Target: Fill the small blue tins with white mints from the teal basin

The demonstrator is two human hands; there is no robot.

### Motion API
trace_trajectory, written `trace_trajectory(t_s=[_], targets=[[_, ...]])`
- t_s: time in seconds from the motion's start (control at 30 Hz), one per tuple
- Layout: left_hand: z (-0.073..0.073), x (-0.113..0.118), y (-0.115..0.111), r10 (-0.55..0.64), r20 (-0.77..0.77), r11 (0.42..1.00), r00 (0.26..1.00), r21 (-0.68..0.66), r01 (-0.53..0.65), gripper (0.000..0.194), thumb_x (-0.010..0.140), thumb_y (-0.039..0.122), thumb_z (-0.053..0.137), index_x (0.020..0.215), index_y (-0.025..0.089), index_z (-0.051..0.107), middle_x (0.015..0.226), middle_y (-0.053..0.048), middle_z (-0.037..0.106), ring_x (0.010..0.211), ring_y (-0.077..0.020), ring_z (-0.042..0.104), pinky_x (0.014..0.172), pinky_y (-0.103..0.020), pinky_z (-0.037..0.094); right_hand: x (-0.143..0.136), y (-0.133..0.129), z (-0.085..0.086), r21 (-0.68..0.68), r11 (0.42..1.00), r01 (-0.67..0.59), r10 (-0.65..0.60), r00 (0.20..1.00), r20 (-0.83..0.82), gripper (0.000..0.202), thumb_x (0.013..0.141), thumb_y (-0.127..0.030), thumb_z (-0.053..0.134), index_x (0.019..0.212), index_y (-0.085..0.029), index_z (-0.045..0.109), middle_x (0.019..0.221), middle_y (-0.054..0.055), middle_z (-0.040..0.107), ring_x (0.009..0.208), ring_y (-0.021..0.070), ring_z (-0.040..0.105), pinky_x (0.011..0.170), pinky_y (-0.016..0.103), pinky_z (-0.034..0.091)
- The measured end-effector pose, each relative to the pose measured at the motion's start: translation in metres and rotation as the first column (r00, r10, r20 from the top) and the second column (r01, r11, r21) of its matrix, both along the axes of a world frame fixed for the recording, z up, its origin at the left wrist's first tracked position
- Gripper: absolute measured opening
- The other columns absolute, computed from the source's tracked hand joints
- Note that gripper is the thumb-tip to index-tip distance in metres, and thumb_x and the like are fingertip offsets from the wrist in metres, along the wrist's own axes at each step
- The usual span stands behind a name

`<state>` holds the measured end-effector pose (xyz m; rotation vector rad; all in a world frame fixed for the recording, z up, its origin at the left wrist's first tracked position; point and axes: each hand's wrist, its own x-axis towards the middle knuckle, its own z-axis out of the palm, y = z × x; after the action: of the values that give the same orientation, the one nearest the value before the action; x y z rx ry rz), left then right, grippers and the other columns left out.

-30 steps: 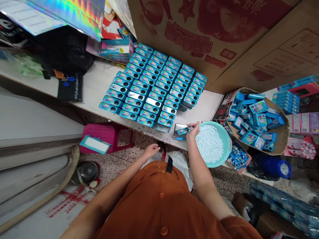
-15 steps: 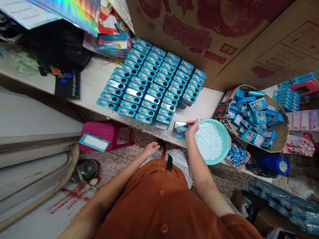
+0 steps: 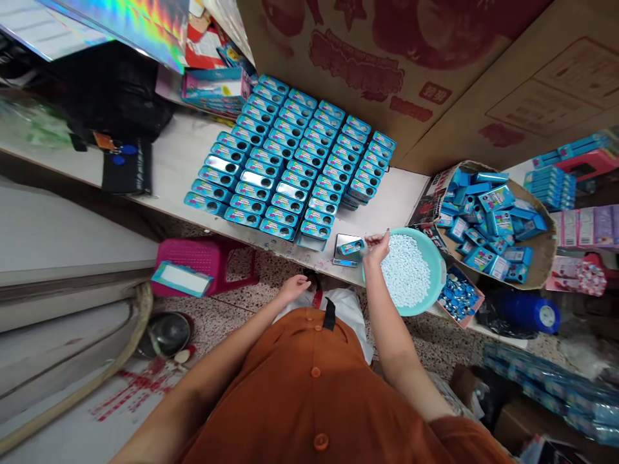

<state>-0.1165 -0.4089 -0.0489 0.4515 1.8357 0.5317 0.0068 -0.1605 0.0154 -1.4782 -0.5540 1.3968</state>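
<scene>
A small blue tin lies on the digital scale at the table's front edge. Just right of it is my right hand, fingers half curled towards the tin; whatever lies in them is too small to make out. Beneath and beyond that wrist stands a turquoise basin full of small white tablets. My left hand rests near my lap below the table edge, fingers loosely stretched and holding nothing visible. Rows of stacked blue tins with printed tops and dark round windows cover the table's middle.
Right of the basin are a carton of blue packs and a pink box of small blue and silver pieces. Large cardboard boxes wall the back. A magenta stool and black pan stand left below.
My right hand has drawn slightly right, away from the tin, leaving a gap between them. The tin stays on the scale. My left hand keeps its place; the view has shifted slightly.
</scene>
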Motion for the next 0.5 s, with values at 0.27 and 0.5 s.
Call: trace_trajectory(t_s=[0.27, 0.5], targets=[[-0.002, 0.001, 0.005, -0.066, -0.052, 0.997, 0.997, 0.026, 0.067, 0.028, 0.076, 0.034, 0.059, 0.097, 0.015, 0.064, 0.096, -0.009, 0.071, 0.09, -0.0203, 0.067, 0.082, -0.03, 0.052, 0.019, 0.001, 0.002, -0.003, 0.998, 0.056, -0.056, 0.998, 0.008, 0.043, 0.086, -0.054, 0.043, 0.058, -0.02, 0.043, 0.049, -0.006, 0.047, 0.049, 0.008, 0.053, 0.061, 0.023, 0.052], [0.041, -0.001, 0.031, -0.259, -0.322, 0.866, 0.911, 0.339, 0.367, 0.028, 0.084, 0.03, 0.052, 0.109, 0.02, 0.061, 0.109, -0.008, 0.065, 0.104, -0.021, 0.059, 0.094, -0.035, 0.046, 0.073, -0.018, -0.005, 0.046, 0.994, 0.095, -0.103, 0.974, 0.201, 0.044, 0.085, -0.056, 0.038, 0.061, -0.02, 0.045, 0.053, -0.004, 0.047, 0.053, 0.0105, 0.054, 0.065, 0.027, 0.051]])
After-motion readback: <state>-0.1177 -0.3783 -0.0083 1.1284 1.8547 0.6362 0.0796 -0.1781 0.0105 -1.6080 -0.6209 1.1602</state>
